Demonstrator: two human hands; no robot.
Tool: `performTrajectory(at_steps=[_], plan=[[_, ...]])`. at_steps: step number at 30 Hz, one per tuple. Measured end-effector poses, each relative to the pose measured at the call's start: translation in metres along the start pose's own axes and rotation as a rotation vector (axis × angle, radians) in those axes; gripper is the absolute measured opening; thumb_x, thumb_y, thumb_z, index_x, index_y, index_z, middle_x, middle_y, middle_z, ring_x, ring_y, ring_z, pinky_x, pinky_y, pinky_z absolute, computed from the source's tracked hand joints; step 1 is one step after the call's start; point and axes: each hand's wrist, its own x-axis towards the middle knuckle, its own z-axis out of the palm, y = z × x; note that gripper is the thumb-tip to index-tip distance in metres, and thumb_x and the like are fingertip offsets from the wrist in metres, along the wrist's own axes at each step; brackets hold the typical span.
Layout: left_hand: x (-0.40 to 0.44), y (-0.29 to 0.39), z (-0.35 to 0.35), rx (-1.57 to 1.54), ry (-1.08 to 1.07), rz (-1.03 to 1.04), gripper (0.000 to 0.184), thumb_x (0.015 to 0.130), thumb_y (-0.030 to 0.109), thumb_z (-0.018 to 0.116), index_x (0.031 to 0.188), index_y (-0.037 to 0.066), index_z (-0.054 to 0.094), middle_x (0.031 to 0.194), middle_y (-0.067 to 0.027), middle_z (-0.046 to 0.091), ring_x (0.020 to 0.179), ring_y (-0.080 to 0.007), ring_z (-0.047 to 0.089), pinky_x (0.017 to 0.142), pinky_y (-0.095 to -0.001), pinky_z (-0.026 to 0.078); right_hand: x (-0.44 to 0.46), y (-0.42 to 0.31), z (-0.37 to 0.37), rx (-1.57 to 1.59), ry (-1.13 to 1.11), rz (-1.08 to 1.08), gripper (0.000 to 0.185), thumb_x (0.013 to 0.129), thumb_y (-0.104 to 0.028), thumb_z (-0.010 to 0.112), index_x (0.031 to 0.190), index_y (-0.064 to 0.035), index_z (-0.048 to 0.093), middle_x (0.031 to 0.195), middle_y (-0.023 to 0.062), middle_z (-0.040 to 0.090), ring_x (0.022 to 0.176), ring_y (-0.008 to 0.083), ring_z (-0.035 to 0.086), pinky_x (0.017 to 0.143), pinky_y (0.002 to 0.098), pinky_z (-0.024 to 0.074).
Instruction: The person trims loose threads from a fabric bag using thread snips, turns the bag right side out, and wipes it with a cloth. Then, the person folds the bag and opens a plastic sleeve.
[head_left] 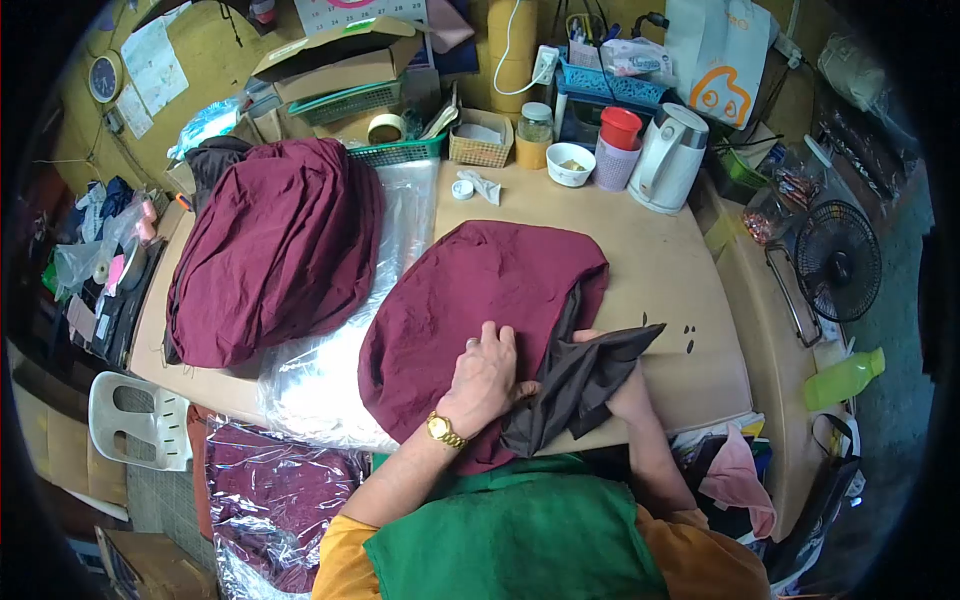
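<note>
1. Left hand (486,372): open, fingers extended on maroon fabric (450,305).
2. Right hand (630,396): partly under black cloth (585,372); can't tell closure.
3. Maroon fabric: on table (665,270), near edge.

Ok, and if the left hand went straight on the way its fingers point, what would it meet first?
Likely more of the maroon cloth under the left hand, then the tabletop beyond the cloth's far edge. Whether a fold would catch the fingertips is unclear.

Maroon cloth (455,290), wrinkled, rounded, black fabric (578,375) bunched at right
</note>
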Motion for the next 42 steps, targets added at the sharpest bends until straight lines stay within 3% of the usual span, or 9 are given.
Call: performTrajectory(at_steps=[2, 5, 7, 12, 21, 30, 34, 38, 42], plan=[[0.005, 0.003, 0.018, 0.284, -0.059, 0.006, 0.038, 0.083, 0.024, 0.071, 0.103, -0.005, 0.058, 0.104, -0.02, 0.057, 0.087, -0.0359, 0.068, 0.07, -0.0404, 0.059, 0.003, 0.0, 0.016, -0.067, -0.008, -0.014, 0.031, 0.087, -0.001, 0.065, 0.117, 0.0007, 0.061, 0.118, 0.0096, 0.063, 0.11, 0.0192, 0.06, 0.097, 0.0339, 0.0471], [0.012, -0.004, -0.011, 0.196, -0.002, -0.024, 0.019, 0.087, 0.016, 0.061, 0.09, -0.003, 0.063, 0.089, -0.0193, 0.063, 0.079, -0.0324, 0.069, 0.067, -0.041, 0.058, 0.004, 0.003, 0.027, -0.64, 0.02, -0.529, 0.026, 0.084, -0.009, 0.069, 0.107, -0.0019, 0.061, 0.109, 0.0127, 0.062, 0.104, 0.0283, 0.061, 0.092, 0.0364, 0.0482], [0.012, -0.002, -0.048, 0.113, 0.246, -0.042, 0.015, 0.087, 0.014, 0.061, 0.081, 0.001, 0.063, 0.081, -0.016, 0.064, 0.079, -0.032, 0.069, 0.065, -0.0414, 0.057, 0.008, 0.022, 0.034, -0.475, -0.056, -0.571, 0.027, 0.083, -0.011, 0.069, 0.107, -0.0023, 0.061, 0.108, 0.0134, 0.062, 0.104, 0.0291, 0.061, 0.092, 0.0372, 0.0482], [-0.006, 0.049, -0.076, -0.028, 0.356, 0.393, 0.013, 0.086, 0.012, 0.064, 0.09, -0.001, 0.061, 0.128, -0.0188, 0.06, 0.128, -0.0377, 0.052, 0.112, -0.0619, 0.026, 0.053, 0.025, 0.086, -0.312, -0.104, -0.531, 0.03, 0.083, -0.014, 0.069, 0.11, -0.0029, 0.061, 0.111, 0.0147, 0.061, 0.108, 0.0304, 0.059, 0.094, 0.0381, 0.0473], [-0.01, 0.031, -0.09, -0.045, 0.219, 0.516, 0.011, 0.089, 0.01, 0.062, 0.082, 0.003, 0.058, 0.14, -0.0119, 0.055, 0.141, -0.0319, 0.04, 0.117, -0.0648, 0.007, 0.123, 0.01, 0.114, -0.377, -0.036, -0.459, 0.035, 0.084, -0.015, 0.068, 0.116, -0.0034, 0.059, 0.118, 0.0158, 0.058, 0.116, 0.0316, 0.056, 0.099, 0.0385, 0.0455], [-0.028, 0.042, -0.064, -0.334, 0.027, 0.655, 0.015, 0.09, 0.013, 0.06, 0.08, 0.002, 0.06, 0.142, -0.0133, 0.053, 0.142, -0.0331, 0.037, 0.117, -0.065, 0.008, 0.126, 0.004, 0.121, -0.378, -0.063, -0.433, 0.04, 0.085, -0.016, 0.067, 0.122, -0.004, 0.058, 0.126, 0.0169, 0.056, 0.123, 0.0328, 0.053, 0.103, 0.0388, 0.0437], [-0.023, 0.021, -0.083, -0.267, 0.277, 0.453, 0.02, 0.09, 0.012, 0.062, 0.074, 0.002, 0.055, 0.145, -0.0147, 0.051, 0.141, -0.0373, 0.039, 0.116, -0.0635, 0.01, 0.115, 0.005, 0.124, -0.344, -0.117, -0.4, 0.043, 0.085, -0.017, 0.066, 0.125, -0.0042, 0.057, 0.129, 0.0174, 0.054, 0.127, 0.0333, 0.051, 0.105, 0.039, 0.0429], [-0.019, -0.008, -0.095, -0.348, 0.428, 0.253, 0.014, 0.091, 0.01, 0.059, 0.08, 0.002, 0.056, 0.145, -0.0152, 0.05, 0.14, -0.0383, 0.04, 0.116, -0.0623, 0.012, 0.073, 0.01, 0.13, -0.228, -0.168, -0.405, 0.045, 0.086, -0.017, 0.066, 0.128, -0.0045, 0.057, 0.132, 0.018, 0.053, 0.13, 0.0338, 0.05, 0.107, 0.0391, 0.0421], [-0.006, 0.042, -0.043, -0.419, 0.318, 0.466, 0.015, 0.092, 0.012, 0.059, 0.101, -0.001, 0.059, 0.137, -0.0161, 0.056, 0.135, -0.0359, 0.046, 0.115, -0.0623, 0.018, 0.052, 0.008, 0.135, -0.298, -0.226, -0.428, 0.044, 0.086, -0.017, 0.065, 0.127, -0.0045, 0.058, 0.131, 0.018, 0.054, 0.129, 0.0339, 0.05, 0.107, 0.0395, 0.0421]])
